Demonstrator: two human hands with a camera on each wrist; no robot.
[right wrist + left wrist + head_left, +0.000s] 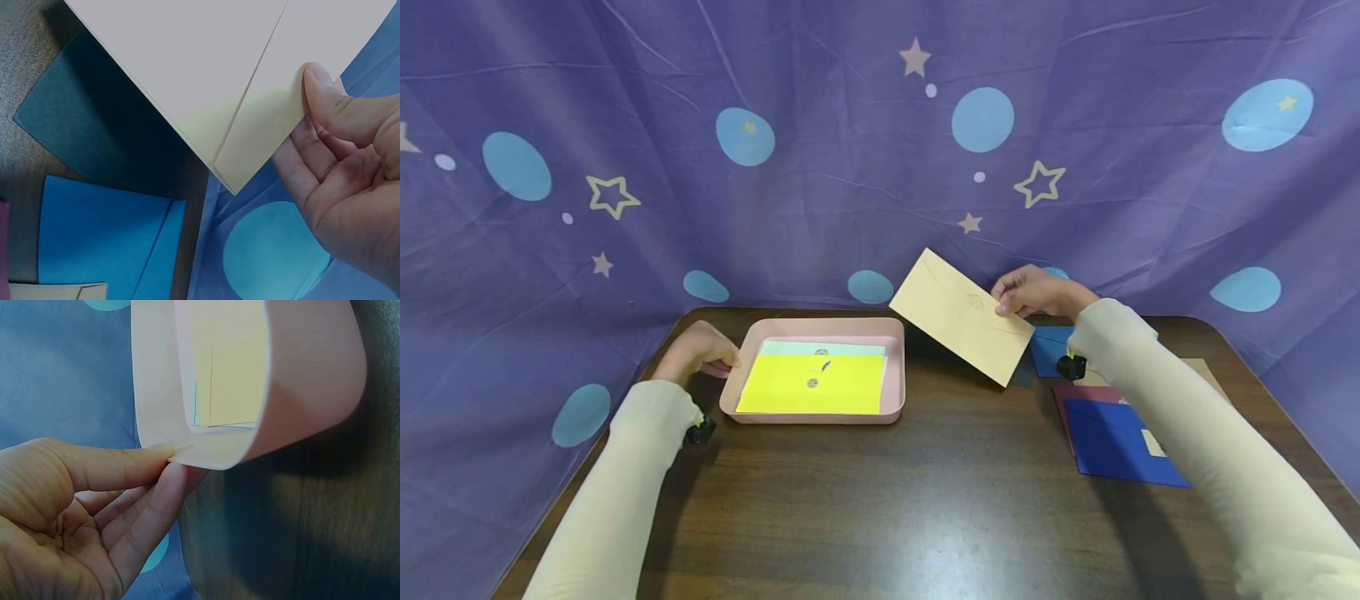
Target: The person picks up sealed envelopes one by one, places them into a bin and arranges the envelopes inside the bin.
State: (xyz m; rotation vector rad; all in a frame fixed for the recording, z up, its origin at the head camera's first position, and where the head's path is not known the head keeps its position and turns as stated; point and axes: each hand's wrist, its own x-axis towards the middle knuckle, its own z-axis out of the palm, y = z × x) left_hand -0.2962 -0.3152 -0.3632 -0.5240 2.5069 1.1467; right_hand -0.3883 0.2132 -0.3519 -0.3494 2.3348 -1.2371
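A cream envelope (962, 317) is held up in the air, tilted, by my right hand (1033, 292), whose thumb and fingers pinch its right edge. In the right wrist view the thumb lies on the face of the envelope (250, 112), its flap line showing. My left hand (703, 348) pinches the left rim of a pink tray (812, 419), thumb on the inside in the left wrist view. Inside the tray lie a yellow envelope (812, 387) and, partly under it, a pale mint envelope (857, 348).
Several envelopes lie at the table's right: a dark teal one (112, 119), a bright blue one (103, 231), a maroon one (1093, 392) and a royal blue one (1120, 442), partly behind the right sleeve. A purple patterned curtain (850, 208) hangs along the back edge of the brown table (850, 500).
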